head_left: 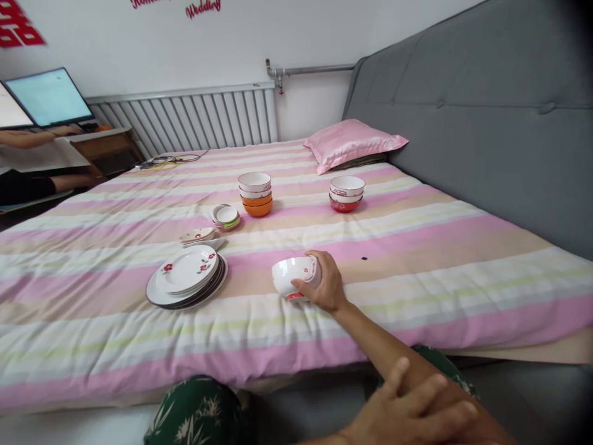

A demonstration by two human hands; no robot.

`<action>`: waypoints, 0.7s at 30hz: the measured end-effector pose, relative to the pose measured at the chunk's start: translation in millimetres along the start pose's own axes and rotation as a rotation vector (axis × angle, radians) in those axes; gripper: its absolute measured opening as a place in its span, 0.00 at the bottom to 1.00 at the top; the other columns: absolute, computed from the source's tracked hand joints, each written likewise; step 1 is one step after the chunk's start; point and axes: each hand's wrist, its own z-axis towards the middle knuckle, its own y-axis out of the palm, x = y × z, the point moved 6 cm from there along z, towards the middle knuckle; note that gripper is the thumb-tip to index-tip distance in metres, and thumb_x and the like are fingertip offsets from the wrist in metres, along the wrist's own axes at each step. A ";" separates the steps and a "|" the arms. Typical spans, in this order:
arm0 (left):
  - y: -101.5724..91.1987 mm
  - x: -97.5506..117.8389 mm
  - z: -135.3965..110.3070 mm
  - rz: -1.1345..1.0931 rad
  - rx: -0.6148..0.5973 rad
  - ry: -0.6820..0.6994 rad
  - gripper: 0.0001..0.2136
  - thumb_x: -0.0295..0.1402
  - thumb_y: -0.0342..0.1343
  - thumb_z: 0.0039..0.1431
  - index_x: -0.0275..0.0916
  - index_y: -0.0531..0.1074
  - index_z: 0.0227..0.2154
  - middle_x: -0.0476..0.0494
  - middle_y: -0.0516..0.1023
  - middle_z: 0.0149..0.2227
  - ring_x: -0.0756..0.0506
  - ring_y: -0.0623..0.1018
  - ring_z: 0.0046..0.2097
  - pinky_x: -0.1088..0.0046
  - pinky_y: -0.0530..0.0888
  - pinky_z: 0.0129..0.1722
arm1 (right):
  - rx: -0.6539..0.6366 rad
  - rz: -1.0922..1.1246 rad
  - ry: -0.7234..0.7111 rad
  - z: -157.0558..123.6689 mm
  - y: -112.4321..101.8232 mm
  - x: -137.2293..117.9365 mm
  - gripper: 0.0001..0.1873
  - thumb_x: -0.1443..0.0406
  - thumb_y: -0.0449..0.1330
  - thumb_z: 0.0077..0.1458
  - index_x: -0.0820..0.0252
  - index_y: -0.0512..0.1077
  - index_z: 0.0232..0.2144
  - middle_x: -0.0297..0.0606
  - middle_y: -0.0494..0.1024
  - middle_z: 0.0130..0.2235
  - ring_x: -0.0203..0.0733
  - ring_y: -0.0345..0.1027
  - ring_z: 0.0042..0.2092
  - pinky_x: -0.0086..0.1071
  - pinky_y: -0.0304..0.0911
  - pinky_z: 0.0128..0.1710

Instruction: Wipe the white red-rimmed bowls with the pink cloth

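Note:
My right hand (328, 281) grips a white bowl (290, 272) with red marks at its right side, thumb in front and fingers over the top. The bowl is tilted and close to the bedspread; whether a second bowl is nested with it I cannot tell. My left hand (407, 408) lies across my right forearm, fingers spread, with nothing in it. Left of the held bowl is a stack of plates (188, 272), white with red flowers on top. Behind stand a stack of white and orange bowls (256, 194) and a stack of white and red bowls (346, 194).
Small dishes (226, 216) and shallow dishes (199, 237) sit behind the plates on the striped bedspread (417, 247). A pink pillow (352, 142) lies by the grey headboard (486, 123). Cables (171, 159) lie at the far edge. Another person's arm (32, 137) is near a monitor (50, 99).

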 end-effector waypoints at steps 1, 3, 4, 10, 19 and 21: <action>-18.8 -12.0 -2.8 0.058 0.087 -0.018 0.21 0.44 0.45 0.63 0.55 0.58 0.58 0.54 0.61 0.63 0.39 0.55 0.65 0.51 0.58 0.60 | -0.002 -0.006 -0.009 -0.2 0.1 -1.0 0.28 0.53 0.65 0.42 0.59 0.65 0.44 0.45 0.73 0.41 0.50 0.66 0.42 0.45 0.65 0.43; -53.3 -30.4 -12.5 0.110 0.206 -0.046 0.23 0.47 0.45 0.62 0.46 0.60 0.58 0.49 0.63 0.61 0.39 0.56 0.65 0.53 0.53 0.63 | -0.008 -0.022 -0.028 -1.1 0.5 -2.7 0.29 0.53 0.65 0.42 0.59 0.65 0.45 0.45 0.73 0.41 0.51 0.66 0.42 0.45 0.65 0.43; -67.7 -39.9 -19.6 0.100 0.236 -0.081 0.26 0.49 0.44 0.61 0.40 0.62 0.56 0.44 0.67 0.59 0.41 0.58 0.64 0.55 0.51 0.64 | -0.010 -0.030 -0.038 -1.8 0.7 -3.3 0.29 0.52 0.65 0.42 0.59 0.65 0.45 0.45 0.73 0.41 0.51 0.66 0.42 0.45 0.65 0.43; -134.9 -134.2 -114.3 0.076 0.830 -0.706 0.22 0.34 0.56 0.54 0.36 0.64 0.52 0.35 0.68 0.54 0.38 0.65 0.59 0.56 0.59 0.59 | 0.008 -0.073 -0.099 -7.4 0.1 -7.3 0.31 0.48 0.64 0.42 0.60 0.65 0.44 0.45 0.73 0.40 0.51 0.66 0.40 0.45 0.64 0.41; -73.2 -202.5 -167.3 -1.272 1.120 -1.379 0.23 0.48 0.53 0.53 0.33 0.74 0.42 0.35 0.77 0.45 0.37 0.75 0.50 0.59 0.68 0.52 | -0.077 -0.113 -0.422 -31.2 4.4 -36.0 0.36 0.47 0.65 0.40 0.61 0.63 0.47 0.47 0.73 0.41 0.51 0.66 0.42 0.48 0.63 0.43; -72.3 -194.4 -156.6 -1.416 1.074 -1.293 0.22 0.46 0.55 0.53 0.34 0.74 0.44 0.37 0.77 0.47 0.38 0.74 0.51 0.62 0.67 0.53 | -0.063 -0.104 -0.461 -38.3 3.3 -40.7 0.35 0.47 0.65 0.39 0.61 0.64 0.46 0.46 0.73 0.39 0.51 0.66 0.41 0.49 0.63 0.43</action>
